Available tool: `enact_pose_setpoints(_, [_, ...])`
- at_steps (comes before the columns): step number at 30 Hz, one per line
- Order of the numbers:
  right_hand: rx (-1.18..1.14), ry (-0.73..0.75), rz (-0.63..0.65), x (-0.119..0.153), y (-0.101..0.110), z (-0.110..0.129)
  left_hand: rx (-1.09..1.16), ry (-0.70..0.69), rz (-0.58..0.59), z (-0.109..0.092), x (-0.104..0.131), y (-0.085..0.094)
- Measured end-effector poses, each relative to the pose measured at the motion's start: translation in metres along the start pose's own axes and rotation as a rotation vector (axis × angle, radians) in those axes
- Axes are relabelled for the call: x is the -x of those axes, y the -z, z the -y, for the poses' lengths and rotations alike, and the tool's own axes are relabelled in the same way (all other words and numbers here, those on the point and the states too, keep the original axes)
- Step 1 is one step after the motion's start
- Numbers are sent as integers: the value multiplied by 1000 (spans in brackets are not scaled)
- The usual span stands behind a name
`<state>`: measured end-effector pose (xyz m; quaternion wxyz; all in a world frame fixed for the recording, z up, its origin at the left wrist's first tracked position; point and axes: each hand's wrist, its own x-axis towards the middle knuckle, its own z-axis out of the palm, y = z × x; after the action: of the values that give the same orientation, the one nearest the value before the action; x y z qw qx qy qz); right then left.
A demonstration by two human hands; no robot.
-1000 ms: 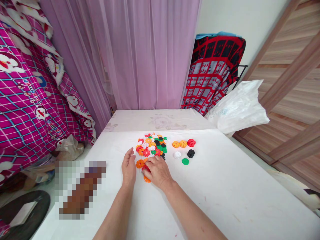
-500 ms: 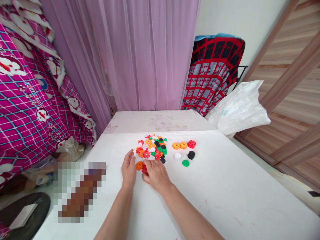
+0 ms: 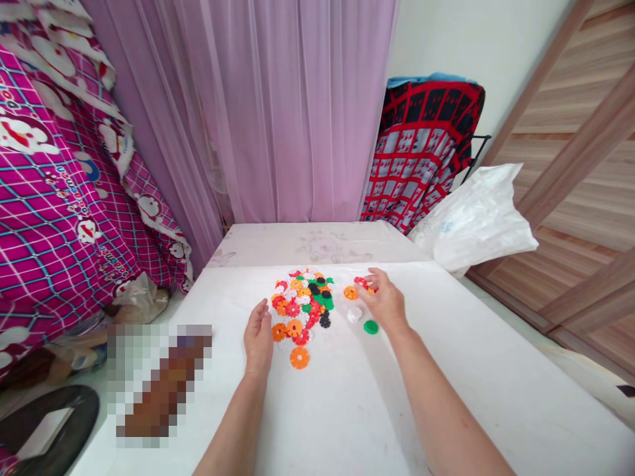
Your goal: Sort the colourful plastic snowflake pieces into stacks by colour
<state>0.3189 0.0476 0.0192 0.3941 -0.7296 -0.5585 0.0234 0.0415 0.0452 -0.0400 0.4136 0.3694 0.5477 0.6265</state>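
My left hand [image 3: 258, 334] rests on its edge on the left side of a mixed pile of toothed plastic discs [image 3: 302, 301], with its fingers extended and nothing in them. My right hand [image 3: 387, 304] is over the sorted discs to the right, pinching a red disc [image 3: 361, 282] between thumb and fingers. Beside it are an orange-yellow disc stack [image 3: 350, 293], a white stack [image 3: 354, 315] and a green stack [image 3: 371, 327]. The hand hides the black stack and most of the discs behind it. A single orange disc [image 3: 299, 357] lies at the pile's near side.
A white cloth covers the table [image 3: 317, 423]. Off the table's right edge stands a white plastic bag [image 3: 476, 218]. Purple curtains [image 3: 302, 119] hang behind, and a wooden wardrobe [image 3: 575, 211] is at the right. A blurred patch [image 3: 163, 387] covers the left table edge.
My right hand has moved from the near side of the pile to the sorted stacks, carrying a red disc. An orange disc is uncovered where it was. My left hand stays beside the pile.
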Motion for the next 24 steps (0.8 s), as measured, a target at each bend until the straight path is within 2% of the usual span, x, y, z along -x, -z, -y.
enact_pose_setpoints(2, [97, -115, 15, -21, 15, -26, -3, -11, 3, 0, 0, -1])
enact_pose_setpoints(4, [184, -159, 42, -33, 25, -46, -13, -28, 6, 0, 1, -1])
enact_pose_setpoints(7, [272, -165, 96, -40, 29, -63, -35, -45, 13, 0, 1, -2])
enact_pose_setpoints(15, [400, -115, 198, -40, 19, -68, -39, -36, 13, 0, 0, -1])
enact_pose_setpoints(24, [469, -70, 197, -43, 14, -71, -45, -62, 24, 1, 2, 1])
